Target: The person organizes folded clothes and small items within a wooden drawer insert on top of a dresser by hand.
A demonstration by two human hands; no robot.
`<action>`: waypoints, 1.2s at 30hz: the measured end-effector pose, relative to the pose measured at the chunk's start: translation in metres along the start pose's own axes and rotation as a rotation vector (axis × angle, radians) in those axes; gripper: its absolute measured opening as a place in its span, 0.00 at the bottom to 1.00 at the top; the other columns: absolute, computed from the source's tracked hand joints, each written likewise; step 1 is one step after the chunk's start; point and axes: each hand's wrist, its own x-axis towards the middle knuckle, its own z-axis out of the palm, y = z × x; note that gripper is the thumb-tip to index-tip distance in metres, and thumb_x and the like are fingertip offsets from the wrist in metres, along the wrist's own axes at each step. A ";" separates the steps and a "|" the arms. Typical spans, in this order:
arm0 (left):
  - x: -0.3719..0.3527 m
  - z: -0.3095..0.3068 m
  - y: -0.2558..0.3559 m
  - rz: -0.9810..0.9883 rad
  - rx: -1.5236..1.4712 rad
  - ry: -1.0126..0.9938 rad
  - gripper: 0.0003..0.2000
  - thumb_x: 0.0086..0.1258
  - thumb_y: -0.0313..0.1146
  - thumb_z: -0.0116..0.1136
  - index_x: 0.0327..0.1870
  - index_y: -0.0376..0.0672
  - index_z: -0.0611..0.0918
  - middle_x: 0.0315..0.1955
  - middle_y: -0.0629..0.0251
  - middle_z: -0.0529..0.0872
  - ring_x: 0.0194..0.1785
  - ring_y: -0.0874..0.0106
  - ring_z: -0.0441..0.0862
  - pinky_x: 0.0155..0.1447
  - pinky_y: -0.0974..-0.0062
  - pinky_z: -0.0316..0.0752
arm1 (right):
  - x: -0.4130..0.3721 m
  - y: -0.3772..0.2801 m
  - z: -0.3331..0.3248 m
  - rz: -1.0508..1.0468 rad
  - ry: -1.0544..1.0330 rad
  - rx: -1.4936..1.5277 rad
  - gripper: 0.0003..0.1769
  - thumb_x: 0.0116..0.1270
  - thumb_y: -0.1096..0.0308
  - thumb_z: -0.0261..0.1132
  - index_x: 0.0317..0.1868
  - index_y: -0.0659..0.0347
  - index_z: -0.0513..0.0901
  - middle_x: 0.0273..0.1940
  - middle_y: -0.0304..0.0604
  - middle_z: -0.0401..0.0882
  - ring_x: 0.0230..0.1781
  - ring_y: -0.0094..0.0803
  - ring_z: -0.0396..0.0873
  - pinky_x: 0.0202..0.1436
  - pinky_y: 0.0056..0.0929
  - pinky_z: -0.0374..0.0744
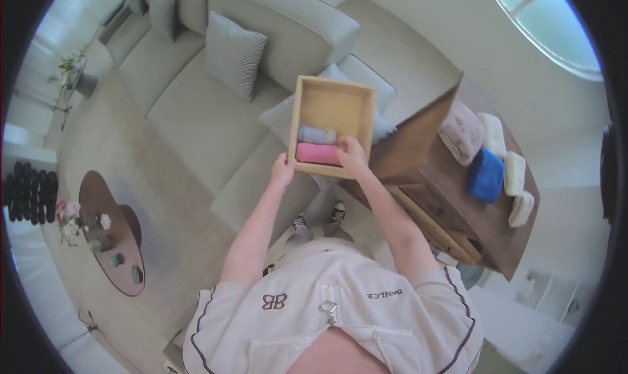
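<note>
A light wooden box, open at the top, is held up in front of me. My left hand grips its near left corner, fingers wrapped round the edge. Inside, along the near side, lie a pink rolled towel and, just beyond it, a grey-blue rolled towel. My right hand reaches over the near right part of the box. Its fingers are bent and closed at the right end of the pink roll, hiding that end. The far part of the box shows its bare bottom.
To my right stands a brown wooden cabinet bearing a mauve towel, a blue towel and several cream ones. A grey sofa with striped cushions lies ahead. A low oval table with flowers stands at left.
</note>
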 end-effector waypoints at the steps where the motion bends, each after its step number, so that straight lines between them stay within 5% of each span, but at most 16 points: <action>1: -0.002 0.000 0.002 0.028 0.013 0.012 0.16 0.65 0.44 0.47 0.45 0.43 0.77 0.37 0.58 0.82 0.39 0.62 0.77 0.43 0.66 0.68 | 0.019 0.014 0.011 0.030 0.019 -0.075 0.20 0.56 0.64 0.57 0.50 0.59 0.76 0.47 0.44 0.77 0.49 0.37 0.74 0.53 0.33 0.71; 3: -0.007 -0.003 0.003 0.057 0.038 0.045 0.14 0.65 0.43 0.47 0.42 0.45 0.77 0.35 0.58 0.82 0.38 0.61 0.77 0.41 0.65 0.67 | 0.051 0.031 0.034 0.065 0.031 -0.180 0.25 0.53 0.64 0.57 0.53 0.58 0.73 0.52 0.48 0.75 0.56 0.42 0.69 0.58 0.37 0.69; 9: -0.016 -0.004 0.009 -0.009 -0.038 0.001 0.19 0.69 0.41 0.42 0.57 0.44 0.74 0.48 0.58 0.80 0.49 0.61 0.77 0.51 0.66 0.69 | 0.073 0.007 0.046 0.293 -0.152 -0.322 0.35 0.50 0.59 0.62 0.61 0.56 0.69 0.56 0.51 0.73 0.56 0.45 0.72 0.59 0.35 0.70; 15: -0.016 -0.003 0.006 0.045 -0.053 0.054 0.17 0.65 0.40 0.46 0.52 0.46 0.76 0.44 0.61 0.82 0.45 0.64 0.78 0.49 0.68 0.68 | 0.042 -0.028 0.029 0.045 -0.119 -0.479 0.26 0.52 0.53 0.59 0.46 0.63 0.72 0.44 0.52 0.70 0.42 0.51 0.75 0.47 0.42 0.73; 19: -0.009 -0.009 -0.004 -0.026 -0.045 0.012 0.19 0.65 0.41 0.46 0.55 0.46 0.75 0.48 0.57 0.80 0.50 0.60 0.76 0.52 0.66 0.68 | -0.008 -0.076 -0.003 0.033 0.041 -0.071 0.18 0.52 0.53 0.60 0.33 0.60 0.75 0.31 0.41 0.73 0.31 0.33 0.71 0.37 0.30 0.69; 21: -0.005 -0.008 -0.013 -0.003 -0.024 0.003 0.18 0.64 0.43 0.48 0.52 0.47 0.77 0.44 0.59 0.81 0.47 0.62 0.77 0.50 0.68 0.68 | -0.044 -0.102 -0.031 0.002 0.126 0.169 0.14 0.50 0.59 0.63 0.33 0.58 0.75 0.29 0.35 0.71 0.28 0.23 0.68 0.35 0.22 0.68; 24: -0.001 -0.005 -0.020 0.031 -0.076 0.022 0.15 0.64 0.43 0.49 0.45 0.45 0.78 0.34 0.62 0.80 0.37 0.68 0.74 0.42 0.72 0.65 | -0.096 -0.130 -0.092 -0.316 0.262 0.193 0.15 0.49 0.67 0.66 0.38 0.60 0.75 0.34 0.38 0.72 0.33 0.24 0.69 0.37 0.22 0.70; 27: -0.010 -0.006 -0.005 0.041 -0.168 0.032 0.09 0.64 0.40 0.50 0.36 0.46 0.75 0.25 0.67 0.74 0.24 0.75 0.69 0.27 0.75 0.64 | -0.136 -0.139 -0.156 -0.605 0.645 -0.083 0.15 0.47 0.70 0.67 0.37 0.59 0.75 0.34 0.39 0.73 0.34 0.32 0.69 0.40 0.27 0.67; 30: -0.017 -0.009 0.007 0.011 -0.226 0.014 0.09 0.64 0.37 0.50 0.41 0.46 0.76 0.28 0.67 0.73 0.26 0.76 0.68 0.24 0.77 0.65 | -0.167 -0.121 -0.209 -0.567 1.008 -0.265 0.15 0.49 0.72 0.68 0.38 0.57 0.76 0.34 0.38 0.74 0.36 0.30 0.71 0.42 0.26 0.68; 36: -0.017 -0.013 0.007 -0.009 -0.208 -0.027 0.14 0.67 0.40 0.49 0.50 0.46 0.75 0.37 0.66 0.78 0.32 0.75 0.72 0.28 0.77 0.69 | -0.196 -0.039 -0.277 -0.146 1.455 -0.476 0.22 0.50 0.60 0.70 0.43 0.60 0.76 0.38 0.42 0.74 0.35 0.33 0.71 0.41 0.32 0.73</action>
